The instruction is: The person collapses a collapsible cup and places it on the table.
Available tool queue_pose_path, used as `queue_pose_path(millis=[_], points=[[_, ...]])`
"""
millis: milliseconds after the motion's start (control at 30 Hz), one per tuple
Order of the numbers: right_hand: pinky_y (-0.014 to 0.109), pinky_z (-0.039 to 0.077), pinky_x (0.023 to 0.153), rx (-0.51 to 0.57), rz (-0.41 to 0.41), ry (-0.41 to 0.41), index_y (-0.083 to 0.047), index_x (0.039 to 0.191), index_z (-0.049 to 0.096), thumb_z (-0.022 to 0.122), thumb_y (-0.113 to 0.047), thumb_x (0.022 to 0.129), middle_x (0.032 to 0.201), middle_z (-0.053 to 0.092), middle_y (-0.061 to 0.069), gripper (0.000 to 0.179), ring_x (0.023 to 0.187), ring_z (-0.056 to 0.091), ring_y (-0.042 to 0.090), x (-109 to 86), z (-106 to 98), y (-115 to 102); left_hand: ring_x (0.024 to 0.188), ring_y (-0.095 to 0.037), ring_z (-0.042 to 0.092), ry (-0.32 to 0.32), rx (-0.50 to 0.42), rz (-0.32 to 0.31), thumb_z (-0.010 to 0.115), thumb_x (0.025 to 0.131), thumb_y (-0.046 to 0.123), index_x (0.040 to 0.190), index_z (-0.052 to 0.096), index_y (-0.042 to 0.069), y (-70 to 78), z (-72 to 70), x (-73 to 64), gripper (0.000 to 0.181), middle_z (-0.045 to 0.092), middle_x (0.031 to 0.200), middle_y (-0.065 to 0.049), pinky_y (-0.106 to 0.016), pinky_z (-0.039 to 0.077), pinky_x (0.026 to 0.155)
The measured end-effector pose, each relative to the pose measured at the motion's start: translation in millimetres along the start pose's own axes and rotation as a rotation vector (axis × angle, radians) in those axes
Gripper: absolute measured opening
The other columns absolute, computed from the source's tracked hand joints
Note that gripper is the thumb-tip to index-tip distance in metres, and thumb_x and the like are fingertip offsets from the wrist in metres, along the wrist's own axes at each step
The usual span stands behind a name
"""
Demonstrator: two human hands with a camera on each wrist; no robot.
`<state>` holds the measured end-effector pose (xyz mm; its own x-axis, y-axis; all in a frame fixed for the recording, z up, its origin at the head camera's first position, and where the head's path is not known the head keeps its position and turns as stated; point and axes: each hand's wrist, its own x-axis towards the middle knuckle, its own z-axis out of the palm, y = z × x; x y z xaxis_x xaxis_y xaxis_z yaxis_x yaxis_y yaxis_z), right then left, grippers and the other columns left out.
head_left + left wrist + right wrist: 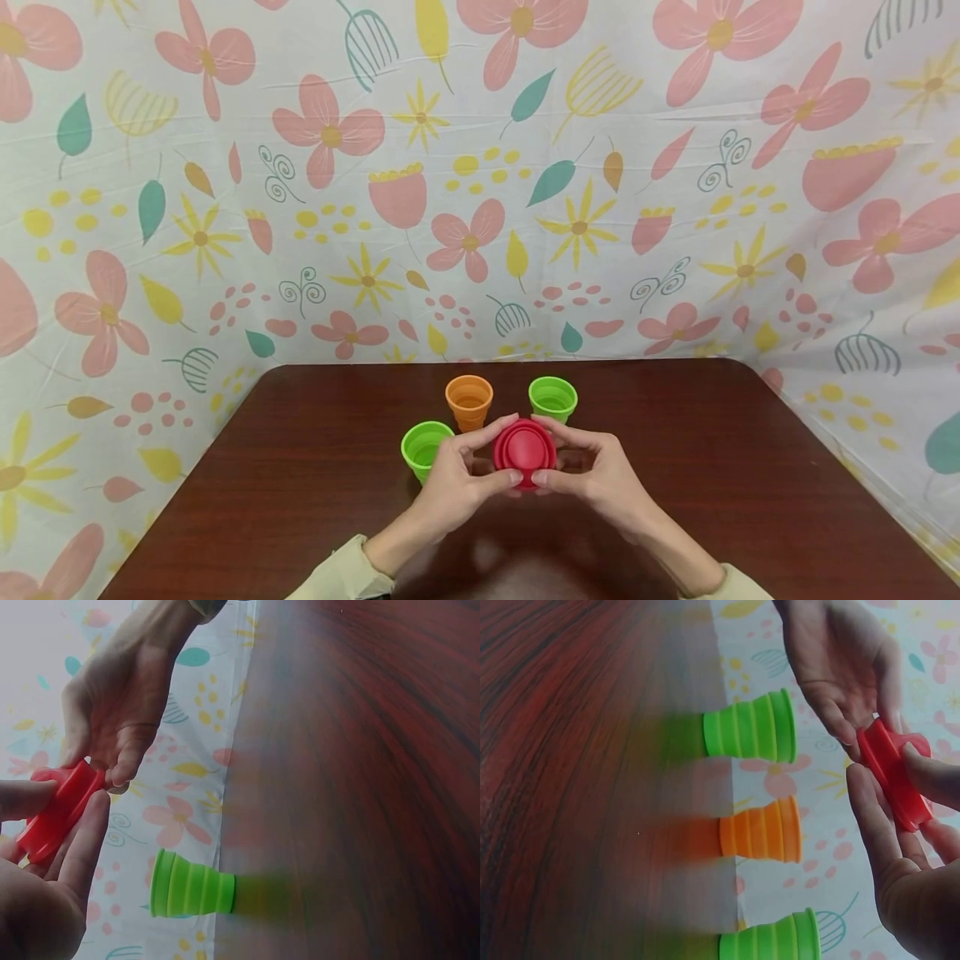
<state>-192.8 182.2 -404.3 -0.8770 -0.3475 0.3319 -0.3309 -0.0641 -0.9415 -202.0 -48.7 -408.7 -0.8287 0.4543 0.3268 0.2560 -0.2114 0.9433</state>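
A red collapsible cup, pressed down flat into a thick disc, is held above the table between both hands. My left hand grips its left side, thumb at the near edge and fingers round the far rim. On the other side my right hand pinches it the same way, the two thumbs almost meeting. From the side, in the right wrist view, the red cup shows as a short ridged disc between fingers and thumbs. Just beyond the hands stands an unfolded orange cup.
Two unfolded green cups stand upright, one beside my left hand, partly covered by it, and another behind my right hand. The dark wooden table ends at a flower-printed cloth hanging behind and at both sides.
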Motion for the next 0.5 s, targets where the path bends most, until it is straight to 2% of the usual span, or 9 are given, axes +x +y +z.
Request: queue_pose_path(millis=[333,500], points=[[0.053,0.064,0.072,0.001,-0.003,0.027,0.002,0.146,0.061,0.081,0.007,0.085,0.111,0.072,0.022,0.064,0.083,0.074,0.030,1.6,3.7,0.2,0.092,-0.029,0.077,0.061,0.020,0.014,0.074,0.086,-0.012,0.148,0.062,0.006,1.5,4.3,1.5,0.066,0.069,0.131,-0.022,-0.062,0.061,0.074],[0.047,0.066,0.072,-0.036,-0.002,0.045,0.001,0.145,0.062,0.082,0.006,0.084,0.109,0.073,0.021,0.064,0.081,0.074,0.030,2.3,4.8,-0.7,0.092,-0.027,0.076,0.089,0.021,0.021,0.071,0.084,-0.015,0.147,0.062,0.004,1.3,6.7,2.3,0.066,0.070,0.130,-0.021,-0.056,0.064,0.071]])
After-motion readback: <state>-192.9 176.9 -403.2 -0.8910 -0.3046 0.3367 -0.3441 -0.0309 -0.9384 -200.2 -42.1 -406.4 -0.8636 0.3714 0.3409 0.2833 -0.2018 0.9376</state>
